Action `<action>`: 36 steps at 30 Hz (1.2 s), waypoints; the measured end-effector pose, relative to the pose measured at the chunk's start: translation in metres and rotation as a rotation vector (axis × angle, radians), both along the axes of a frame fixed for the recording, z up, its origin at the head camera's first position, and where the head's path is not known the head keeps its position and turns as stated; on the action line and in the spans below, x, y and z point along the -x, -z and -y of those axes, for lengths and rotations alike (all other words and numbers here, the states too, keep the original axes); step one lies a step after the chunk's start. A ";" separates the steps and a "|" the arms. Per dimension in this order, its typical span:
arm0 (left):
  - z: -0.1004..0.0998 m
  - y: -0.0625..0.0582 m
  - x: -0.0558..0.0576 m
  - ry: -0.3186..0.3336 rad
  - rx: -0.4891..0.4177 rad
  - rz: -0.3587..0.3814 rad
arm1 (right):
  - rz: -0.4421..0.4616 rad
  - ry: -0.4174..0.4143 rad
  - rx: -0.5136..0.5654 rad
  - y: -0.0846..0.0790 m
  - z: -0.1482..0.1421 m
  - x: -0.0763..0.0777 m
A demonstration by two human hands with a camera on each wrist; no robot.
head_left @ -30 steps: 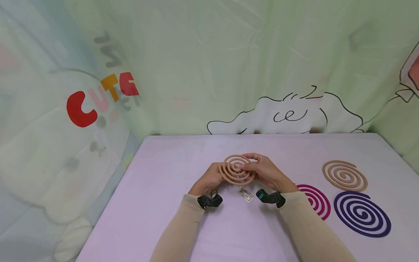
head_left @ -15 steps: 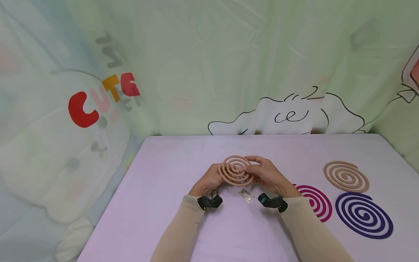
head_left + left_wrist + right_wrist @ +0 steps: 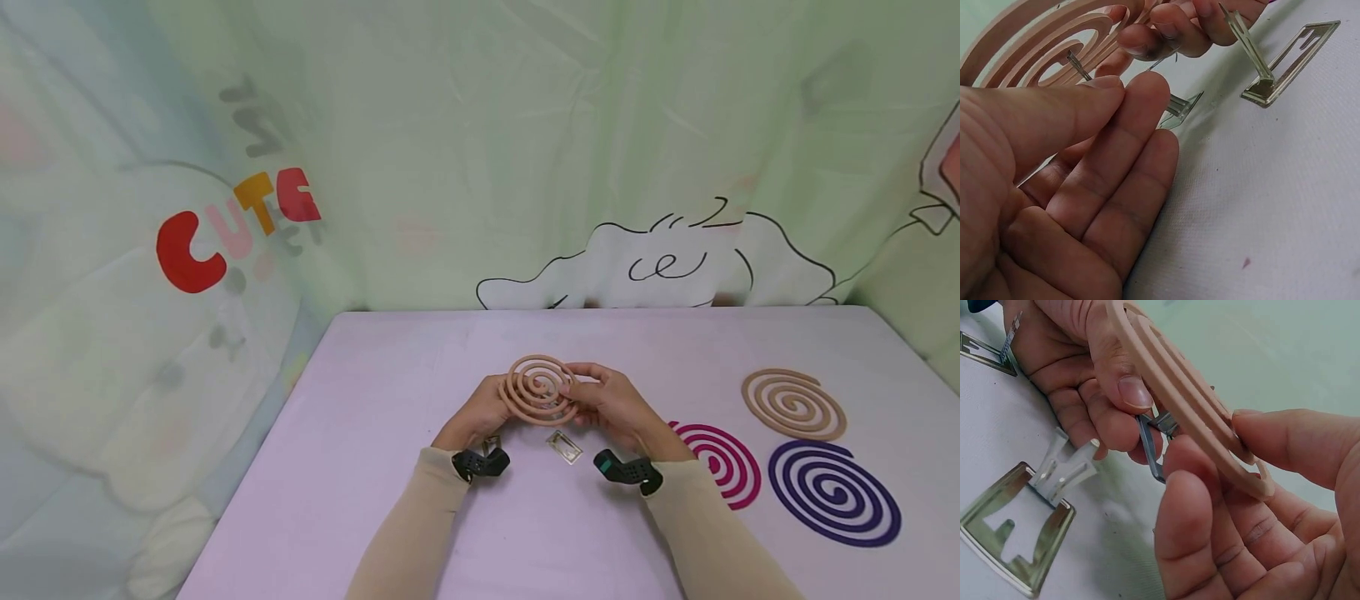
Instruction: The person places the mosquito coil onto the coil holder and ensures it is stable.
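A tan mosquito coil (image 3: pixel 1210 450) is held up above the table, tilted. My right hand (image 3: pixel 618 408) pinches its right edge, thumb on the face and fingers behind it. Behind the coil, my left hand (image 3: pixel 1085 169) pinches a small metal coil stand (image 3: pixel 1150 440) between thumb and fingers. In the left wrist view the stand's prong reaches the coil's centre, and its base sticks out past the fingertips. The head view mostly hides this stand behind the coil.
A second metal stand (image 3: pixel 564 447) lies on the lilac table below the hands, prongs up. Another stand (image 3: pixel 491 442) sits by the left wrist. To the right lie a magenta coil (image 3: pixel 738 467), partly under the right sleeve, a purple coil (image 3: pixel 888 521) and another tan coil (image 3: pixel 836 412).
My right hand has slid slightly right along the coil, its thumb moving from near the centre towards the edge. The left hand keeps its place.
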State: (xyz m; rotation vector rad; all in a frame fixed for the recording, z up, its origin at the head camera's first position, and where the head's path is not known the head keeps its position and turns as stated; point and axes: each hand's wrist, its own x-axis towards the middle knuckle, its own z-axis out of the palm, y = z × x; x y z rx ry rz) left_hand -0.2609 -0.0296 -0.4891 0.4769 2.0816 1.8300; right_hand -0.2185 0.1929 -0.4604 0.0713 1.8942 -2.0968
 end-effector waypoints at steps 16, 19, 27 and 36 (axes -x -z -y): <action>0.001 0.000 0.001 -0.019 0.060 -0.008 | 0.012 0.021 0.005 0.003 0.004 0.000; 0.000 0.000 0.002 -0.018 0.063 0.002 | 0.012 0.019 0.003 0.003 0.003 0.001; 0.000 -0.001 0.002 -0.020 0.068 0.007 | 0.012 0.026 0.008 0.004 0.003 0.001; 0.001 0.000 0.001 0.005 0.037 0.024 | 0.008 0.034 0.026 0.007 0.004 0.001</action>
